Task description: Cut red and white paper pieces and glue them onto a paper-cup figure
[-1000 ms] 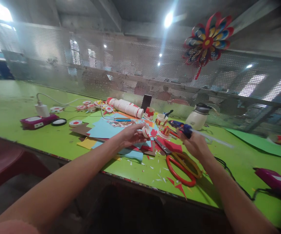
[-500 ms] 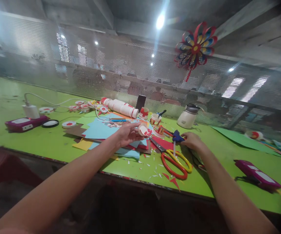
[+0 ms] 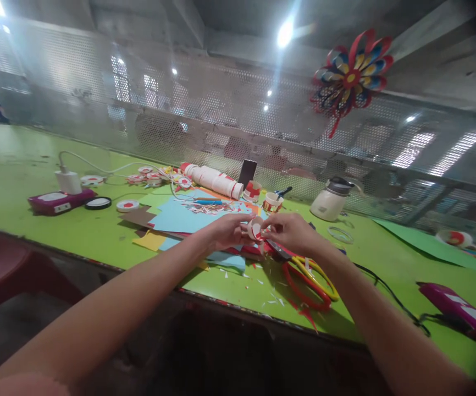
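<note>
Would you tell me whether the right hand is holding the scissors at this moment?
No, the scissors lie on the green table while the right hand and the left hand pinch a small paper cup.

1. You have two hands up: left hand and right hand, meeting on one small paper cup.
2. One pair of scissors lies at 4 o'clock from them.
3. Two pink boxes: one at 9 o'clock, one at 4.
4. One white jug at 1 o'clock.
5. One paper pinwheel at 1 o'clock.

Green table; perforated mesh wall; bright ceiling lamp.
</note>
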`<state>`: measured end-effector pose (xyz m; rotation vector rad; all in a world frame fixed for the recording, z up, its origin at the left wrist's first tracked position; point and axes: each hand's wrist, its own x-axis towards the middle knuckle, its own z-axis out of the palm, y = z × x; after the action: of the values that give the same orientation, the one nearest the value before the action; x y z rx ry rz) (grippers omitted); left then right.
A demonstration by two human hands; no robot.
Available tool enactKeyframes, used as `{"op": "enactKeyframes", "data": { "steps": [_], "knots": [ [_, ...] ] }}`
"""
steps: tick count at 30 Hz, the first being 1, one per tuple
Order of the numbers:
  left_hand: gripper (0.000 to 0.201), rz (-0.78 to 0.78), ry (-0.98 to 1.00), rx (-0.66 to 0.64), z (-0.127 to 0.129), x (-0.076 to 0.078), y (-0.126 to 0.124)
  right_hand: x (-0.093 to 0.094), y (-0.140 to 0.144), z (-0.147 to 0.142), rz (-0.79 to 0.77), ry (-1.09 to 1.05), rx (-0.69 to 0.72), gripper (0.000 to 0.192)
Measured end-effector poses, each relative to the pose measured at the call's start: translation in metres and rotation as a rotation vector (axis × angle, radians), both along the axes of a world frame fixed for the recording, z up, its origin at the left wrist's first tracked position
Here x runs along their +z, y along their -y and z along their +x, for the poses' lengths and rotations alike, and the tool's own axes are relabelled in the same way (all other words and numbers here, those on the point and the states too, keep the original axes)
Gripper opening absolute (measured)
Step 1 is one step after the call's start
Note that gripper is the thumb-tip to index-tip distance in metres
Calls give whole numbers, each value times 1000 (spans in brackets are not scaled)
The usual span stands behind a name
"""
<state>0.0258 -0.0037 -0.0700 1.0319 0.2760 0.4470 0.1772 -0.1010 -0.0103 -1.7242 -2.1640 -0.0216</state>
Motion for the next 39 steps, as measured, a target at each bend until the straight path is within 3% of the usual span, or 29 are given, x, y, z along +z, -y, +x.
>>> {"op": "enactKeyframes", "data": {
  "steps": [7,14,24,39],
  "knots": [
    [22,3,-6,-29,1,-5,0,-10,-7,6,-34,41,58,12],
    [23,-28,-4,-33,2,-7,-2,-15,-10,4,-27,-6,30,9],
    [23,-32,-24,-22,1,-1,1,-8,-4,1,63,79,72,13],
    [23,-14,-43,-62,1,-3,1,-1,-7,-2,-77,221,156,12]
  ]
}}
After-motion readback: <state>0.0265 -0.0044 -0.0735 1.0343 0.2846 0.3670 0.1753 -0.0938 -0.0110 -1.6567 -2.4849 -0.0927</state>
